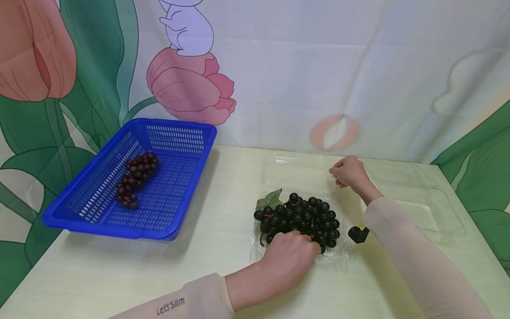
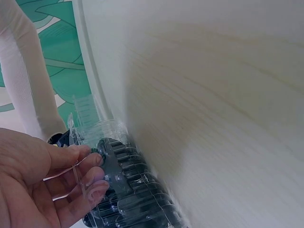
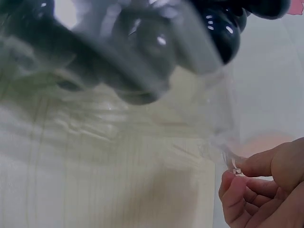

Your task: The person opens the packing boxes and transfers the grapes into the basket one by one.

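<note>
A bunch of black grapes (image 1: 304, 217) with a green leaf (image 1: 271, 200) lies in a clear plastic clamshell box, whose lid (image 1: 295, 175) is folded back toward the wall. My left hand (image 1: 284, 257) is at the box's near side, in front of the grapes. Its thumb and fingers (image 2: 88, 183) pinch the clear plastic edge in the left wrist view. My right hand (image 1: 349, 172) is at the right side of the lid. Between its thumb and forefinger it pinches the lid's edge, as the right wrist view shows.
A blue plastic basket (image 1: 175, 230) on the left holds a dark red grape bunch (image 1: 137, 175). More clear plastic boxes (image 1: 422, 212) lie at the right of the table. A small black piece (image 1: 358, 234) with a yellow mark shows beside the right sleeve. A printed curtain (image 1: 279, 79) hangs behind.
</note>
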The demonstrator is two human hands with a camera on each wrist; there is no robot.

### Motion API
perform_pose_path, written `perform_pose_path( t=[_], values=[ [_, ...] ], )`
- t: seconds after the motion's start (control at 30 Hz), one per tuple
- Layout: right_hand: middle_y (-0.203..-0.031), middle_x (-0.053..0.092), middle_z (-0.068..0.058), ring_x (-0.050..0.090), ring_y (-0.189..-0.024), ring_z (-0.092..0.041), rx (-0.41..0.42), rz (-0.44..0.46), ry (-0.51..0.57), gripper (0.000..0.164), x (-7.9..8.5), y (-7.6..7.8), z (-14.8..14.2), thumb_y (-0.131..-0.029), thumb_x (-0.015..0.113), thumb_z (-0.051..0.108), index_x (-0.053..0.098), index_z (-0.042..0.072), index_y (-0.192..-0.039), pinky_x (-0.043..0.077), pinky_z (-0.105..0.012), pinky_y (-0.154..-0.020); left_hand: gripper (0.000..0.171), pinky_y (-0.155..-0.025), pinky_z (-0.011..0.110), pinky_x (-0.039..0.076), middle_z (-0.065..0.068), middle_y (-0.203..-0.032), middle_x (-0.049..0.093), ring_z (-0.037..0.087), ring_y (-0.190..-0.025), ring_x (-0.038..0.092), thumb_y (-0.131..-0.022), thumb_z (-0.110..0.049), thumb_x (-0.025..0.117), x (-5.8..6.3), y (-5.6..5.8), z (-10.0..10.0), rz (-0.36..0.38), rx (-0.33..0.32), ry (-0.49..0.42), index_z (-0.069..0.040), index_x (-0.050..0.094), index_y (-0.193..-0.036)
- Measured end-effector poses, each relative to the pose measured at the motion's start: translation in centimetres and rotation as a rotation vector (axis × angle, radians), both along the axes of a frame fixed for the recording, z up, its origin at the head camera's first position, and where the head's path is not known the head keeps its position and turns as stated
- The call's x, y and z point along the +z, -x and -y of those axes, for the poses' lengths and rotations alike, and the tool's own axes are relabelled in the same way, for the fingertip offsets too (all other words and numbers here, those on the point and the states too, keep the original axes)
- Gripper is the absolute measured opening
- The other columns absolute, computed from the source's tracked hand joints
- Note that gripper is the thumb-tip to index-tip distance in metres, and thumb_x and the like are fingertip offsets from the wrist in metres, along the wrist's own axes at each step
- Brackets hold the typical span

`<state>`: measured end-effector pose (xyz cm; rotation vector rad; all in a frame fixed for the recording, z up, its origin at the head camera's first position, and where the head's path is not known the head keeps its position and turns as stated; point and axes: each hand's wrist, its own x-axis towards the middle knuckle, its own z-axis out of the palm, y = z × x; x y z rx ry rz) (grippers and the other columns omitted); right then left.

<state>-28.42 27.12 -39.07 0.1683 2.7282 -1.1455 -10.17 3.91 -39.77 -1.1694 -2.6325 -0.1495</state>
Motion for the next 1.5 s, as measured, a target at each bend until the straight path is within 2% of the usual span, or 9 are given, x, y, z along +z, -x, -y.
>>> perform_pose_path(
  t=[0.17, 0.3, 0.4, 0.77, 1.07, 1.5],
  values=[
    [-0.070, 0.065, -0.008, 0.058, -0.056, -0.012, 0.016, 0.019, -0.020, 0.028, -0.14, 0.02, 0.04, -0.103, 0.059, 0.010, 0.069, -0.013, -0.115, 0.055, -0.026, -0.061, 0.028, -0.042, 0.023, 0.036, -0.009, -0.070, 0.066, 0.009, -0.055, 0.049, -0.083, 0.000, 0.072, -0.02, -0.03, 0.00, -0.012, -0.001, -0.007, -0.027, 0.077, -0.079],
    [-0.059, 0.058, -0.002, 0.053, -0.053, -0.011, 0.037, 0.030, -0.032, 0.023, -0.29, -0.01, 0.16, -0.102, 0.059, 0.009, 0.070, -0.010, -0.095, 0.051, -0.027, -0.059, 0.027, -0.042, 0.023, 0.036, -0.009, -0.071, 0.066, 0.009, -0.056, 0.050, -0.083, 0.000, 0.072, -0.04, -0.01, 0.03, -0.009, -0.003, -0.005, -0.026, 0.077, -0.079],
    [-0.056, 0.054, 0.000, 0.049, -0.051, -0.011, 0.045, 0.039, -0.044, 0.025, -0.45, -0.09, 0.17, -0.102, 0.059, 0.009, 0.067, -0.007, -0.086, 0.048, -0.029, -0.059, 0.026, -0.042, 0.024, 0.037, -0.009, -0.071, 0.066, 0.009, -0.056, 0.051, -0.083, 0.000, 0.072, -0.04, 0.02, 0.07, -0.010, -0.004, -0.004, -0.026, 0.076, -0.079],
    [-0.056, 0.055, -0.001, 0.050, -0.050, -0.010, 0.070, 0.032, -0.053, 0.026, -0.51, -0.17, 0.20, -0.102, 0.058, 0.008, 0.064, -0.005, -0.081, 0.047, -0.027, -0.056, 0.027, -0.041, 0.024, 0.036, -0.008, -0.070, 0.066, 0.010, -0.055, 0.051, -0.086, -0.001, 0.071, -0.07, 0.18, 0.12, -0.017, -0.012, -0.017, -0.025, 0.075, -0.076],
    [-0.058, 0.056, -0.001, 0.050, -0.051, -0.011, 0.070, 0.038, -0.052, 0.024, -0.55, -0.21, 0.00, -0.103, 0.057, 0.009, 0.067, -0.007, -0.089, 0.048, -0.027, -0.056, 0.026, -0.042, 0.024, 0.038, -0.009, -0.071, 0.067, 0.009, -0.056, 0.052, -0.085, -0.001, 0.072, 0.12, 0.07, 0.08, -0.001, -0.007, -0.005, -0.026, 0.077, -0.079],
    [-0.057, 0.053, -0.001, 0.045, -0.050, -0.011, 0.091, 0.054, -0.052, 0.026, -0.41, -0.20, 0.05, -0.104, 0.056, 0.009, 0.063, -0.006, -0.084, 0.044, -0.030, -0.057, 0.026, -0.042, 0.025, 0.037, -0.009, -0.071, 0.067, 0.010, -0.056, 0.052, -0.085, -0.001, 0.072, 0.12, 0.00, 0.08, 0.004, -0.007, 0.001, -0.026, 0.076, -0.078]
  ],
)
